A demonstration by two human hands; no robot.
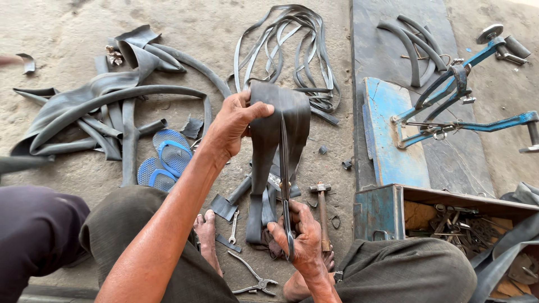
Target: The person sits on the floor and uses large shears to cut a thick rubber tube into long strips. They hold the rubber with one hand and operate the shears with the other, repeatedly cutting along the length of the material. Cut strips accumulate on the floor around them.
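Fingers of the left hand (233, 120) pinch the rubber tube (278, 129) (folded), right hand (300, 235) gripping scissors (285, 185).

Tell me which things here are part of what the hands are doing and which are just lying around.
In use: black rubber inner tube strip, long metal scissors, left hand, right hand.
Lying about: blue flip-flops, wooden-handled hammer, pliers, small spanner, blue metal frame.
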